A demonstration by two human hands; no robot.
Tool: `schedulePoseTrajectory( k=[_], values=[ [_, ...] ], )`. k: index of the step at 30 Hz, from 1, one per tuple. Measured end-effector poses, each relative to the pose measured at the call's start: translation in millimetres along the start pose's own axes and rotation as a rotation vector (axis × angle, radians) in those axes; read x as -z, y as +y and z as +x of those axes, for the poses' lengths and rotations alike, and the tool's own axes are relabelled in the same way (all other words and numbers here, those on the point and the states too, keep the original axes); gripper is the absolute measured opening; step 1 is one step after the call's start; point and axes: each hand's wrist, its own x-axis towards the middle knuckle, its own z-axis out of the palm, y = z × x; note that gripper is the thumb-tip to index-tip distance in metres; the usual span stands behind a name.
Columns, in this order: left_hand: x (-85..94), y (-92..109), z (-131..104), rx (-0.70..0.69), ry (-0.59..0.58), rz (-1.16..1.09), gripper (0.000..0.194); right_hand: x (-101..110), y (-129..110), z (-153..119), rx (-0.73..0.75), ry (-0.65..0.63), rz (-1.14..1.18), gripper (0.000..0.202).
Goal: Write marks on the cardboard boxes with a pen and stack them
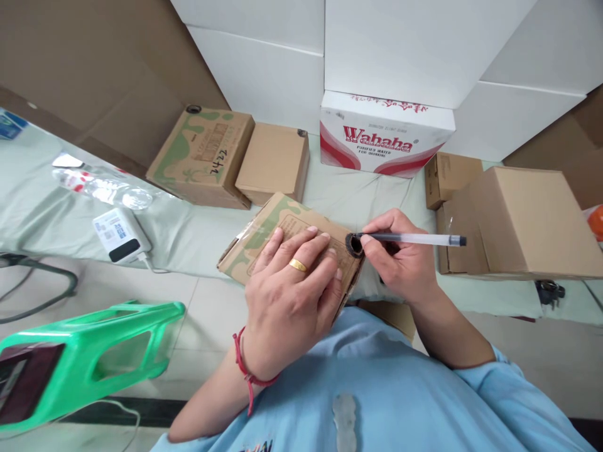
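A printed cardboard box (257, 242) with green camouflage-like patches sits tilted at the table's front edge, close to my body. My left hand (292, 289) lies flat across its top, palm down, fingers stretched out and a gold ring on one. At the box's right corner is a dark, scribbled-looking round patch (354, 245); whether it is a hole or ink I cannot tell. My right hand (400, 254) is closed around a pen (419, 238) with a clear barrel and black end. The pen's tip points left to that dark patch; its exact contact is hidden by the fingers.
Behind stand a marked cardboard box (207, 150), a plain box (271, 160) and a white-and-red Wahaha carton (386, 135). Brown boxes (532, 220) fill the right. Plastic bottles (108, 188) and a white power bank (121, 235) lie left; a green stool (89, 358) stands below.
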Motion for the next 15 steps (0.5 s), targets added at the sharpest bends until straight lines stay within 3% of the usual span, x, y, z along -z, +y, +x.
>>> schedulePoseTrajectory(
  k=[8, 15],
  values=[
    [-0.2, 0.1, -0.2, -0.013, 0.008, 0.008, 0.008, 3.8, 0.5, -2.6, -0.066, 0.153, 0.114, 0.007],
    [-0.6, 0.5, -1.2, -0.004, 0.009, 0.004, 0.009, 1.6, 1.5, -2.3, -0.059, 0.091, 0.084, 0.007]
  ],
)
